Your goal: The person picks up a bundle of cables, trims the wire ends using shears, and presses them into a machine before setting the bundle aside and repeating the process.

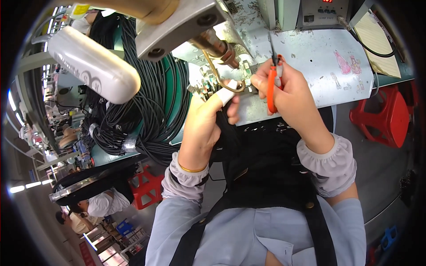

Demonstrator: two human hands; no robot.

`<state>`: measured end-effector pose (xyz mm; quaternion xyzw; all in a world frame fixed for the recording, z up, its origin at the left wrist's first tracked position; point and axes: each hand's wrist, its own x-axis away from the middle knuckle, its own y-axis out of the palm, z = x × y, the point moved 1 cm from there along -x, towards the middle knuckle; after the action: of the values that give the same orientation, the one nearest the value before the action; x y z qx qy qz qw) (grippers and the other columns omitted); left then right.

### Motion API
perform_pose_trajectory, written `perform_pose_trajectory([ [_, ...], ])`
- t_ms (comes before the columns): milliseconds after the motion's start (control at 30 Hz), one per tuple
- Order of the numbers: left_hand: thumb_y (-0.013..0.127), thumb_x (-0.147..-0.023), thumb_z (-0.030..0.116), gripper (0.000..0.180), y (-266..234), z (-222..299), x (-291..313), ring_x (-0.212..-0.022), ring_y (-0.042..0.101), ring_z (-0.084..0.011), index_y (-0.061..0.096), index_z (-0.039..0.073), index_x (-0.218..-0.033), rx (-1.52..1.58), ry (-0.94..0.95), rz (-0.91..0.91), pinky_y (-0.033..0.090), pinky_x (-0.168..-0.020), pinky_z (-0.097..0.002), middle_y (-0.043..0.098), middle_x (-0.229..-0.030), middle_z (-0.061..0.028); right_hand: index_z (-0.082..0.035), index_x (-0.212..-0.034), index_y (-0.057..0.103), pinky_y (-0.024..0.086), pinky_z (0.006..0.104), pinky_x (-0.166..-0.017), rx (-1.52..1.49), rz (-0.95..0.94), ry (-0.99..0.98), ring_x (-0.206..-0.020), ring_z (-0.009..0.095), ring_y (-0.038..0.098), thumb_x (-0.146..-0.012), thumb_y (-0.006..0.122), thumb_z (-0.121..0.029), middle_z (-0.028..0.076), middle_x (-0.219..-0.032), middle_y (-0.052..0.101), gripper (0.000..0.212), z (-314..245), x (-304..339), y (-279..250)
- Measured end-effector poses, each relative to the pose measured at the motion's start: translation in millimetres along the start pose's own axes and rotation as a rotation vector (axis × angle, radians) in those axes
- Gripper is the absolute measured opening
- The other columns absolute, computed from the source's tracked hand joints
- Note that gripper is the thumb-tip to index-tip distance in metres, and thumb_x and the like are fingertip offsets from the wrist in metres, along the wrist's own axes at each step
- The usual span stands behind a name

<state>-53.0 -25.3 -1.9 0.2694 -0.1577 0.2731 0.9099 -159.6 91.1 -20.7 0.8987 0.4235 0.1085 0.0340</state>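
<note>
My left hand [206, 117], white tape wrapped round one digit, is closed around a bunch of small connectors [202, 86] with green and metal parts. Black cables [227, 131] appear to hang below it. In my right hand [290, 86] are red-handled pliers [272, 91], their thin dark jaws pointing away from me. The thumb and a finger of that hand also reach a small metal part near a little green circuit board [245, 66]; whether they grip it is unclear. Just above the left fingertips hang a metal machine tip [228, 57] and a bent brass-coloured tube [213, 68].
A white cylindrical lamp [95, 64] and the machine's metal block [179, 31] overhang the left side. Coiled black cables [146, 102] lie beyond. Small metal bits litter the metal worktop [306, 57]. A control box [321, 13], a paper pad [377, 44] and a red stool [384, 115] are at right.
</note>
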Motion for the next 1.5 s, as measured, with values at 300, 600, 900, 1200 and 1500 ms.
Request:
perform_pose_trajectory([
  [300,0.055,-0.082,0.006,0.014,6.0,-26.8,48.8,-0.069,0.058,-0.0132,0.056,-0.002,-0.093,-0.404,0.253,0.12,0.046,-0.064,-0.0236,0.061,-0.076,-0.0093,0.001,-0.082,0.053,0.039,0.018,-0.05,0.081,0.002,-0.367,-0.056,0.005,0.049,-0.08,0.056,-0.003,0.0,-0.066,0.053,0.005,-7.1,36.7,8.6],
  [600,0.059,-0.077,0.001,0.014,8.5,-36.1,55.3,-0.07,0.058,-0.011,0.057,-0.003,-0.091,-0.346,0.205,0.039,0.045,-0.066,-0.0224,0.062,-0.076,-0.0071,0.001,-0.08,0.056,0.043,0.0206,-0.05,0.231,-0.001,-0.337,-0.056,0.008,0.054,-0.076,0.058,0.003,0.004,-0.069,0.059,0.005,4.7,44.8,8.2],
  [900,0.057,-0.073,-0.008,0.015,7.7,-37.2,56.8,-0.074,0.055,-0.0116,0.057,-0.003,-0.086,-0.269,0.371,0.149,0.044,-0.067,-0.0231,0.058,-0.081,-0.0067,0.0,-0.076,0.057,0.043,0.0214,-0.048,0.502,0.077,-0.571,-0.052,0.013,0.056,-0.076,0.059,0.001,0.006,-0.065,0.059,0.002,8.2,58.9,11.9],
  [1200,0.061,-0.067,-0.008,0.016,-7.6,-43.0,54.1,-0.07,0.053,-0.0124,0.059,0.001,-0.08,-0.548,0.664,-0.039,0.042,-0.063,-0.0228,0.055,-0.077,-0.0046,-0.004,-0.071,0.055,0.038,0.022,-0.042,-0.156,-0.364,0.314,-0.047,0.01,0.051,-0.08,0.057,-0.013,0.004,-0.058,0.053,0.013,-2.8,55.8,9.6],
  [1500,0.062,-0.072,-0.003,0.012,-5.6,-27.9,58.4,-0.058,0.05,-0.0086,0.056,0.002,-0.081,0.146,-0.086,-0.054,0.039,-0.051,-0.0205,0.053,-0.071,-0.0021,-0.007,-0.076,0.059,0.033,0.0222,-0.04,0.939,-0.072,-0.955,-0.044,0.011,0.045,-0.072,0.062,-0.015,0.0,-0.06,0.048,0.009,-1.2,47.7,4.3],
])
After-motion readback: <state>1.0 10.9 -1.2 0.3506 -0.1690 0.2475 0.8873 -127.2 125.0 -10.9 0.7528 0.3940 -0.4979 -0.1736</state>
